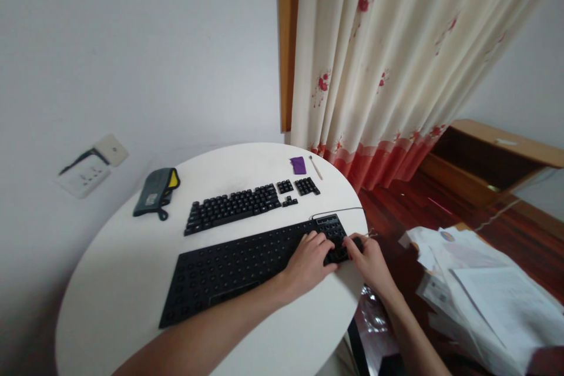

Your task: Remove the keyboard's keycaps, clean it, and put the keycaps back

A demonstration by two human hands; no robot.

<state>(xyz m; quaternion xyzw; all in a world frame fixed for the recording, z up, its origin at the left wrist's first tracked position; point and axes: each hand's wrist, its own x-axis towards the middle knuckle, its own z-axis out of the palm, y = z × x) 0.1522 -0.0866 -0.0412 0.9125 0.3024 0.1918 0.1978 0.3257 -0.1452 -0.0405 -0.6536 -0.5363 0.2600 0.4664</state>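
Observation:
A black keyboard base (229, 267) with its keycaps off lies on the round white table (132, 270). Behind it the removed black keycaps (238, 207) are laid out in rows in keyboard order. My left hand (308, 261) rests on the base's right end, fingers curled down onto it. My right hand (370, 258) is at the base's right edge, fingers bent and pinching something small and dark that I cannot make out.
A grey pouch (155, 191) with a yellow lining lies at the table's back left. A purple cloth (298, 165) and a thin stick (315, 167) lie at the back. Papers (480, 288) are piled at right. A curtain (396, 59) hangs behind.

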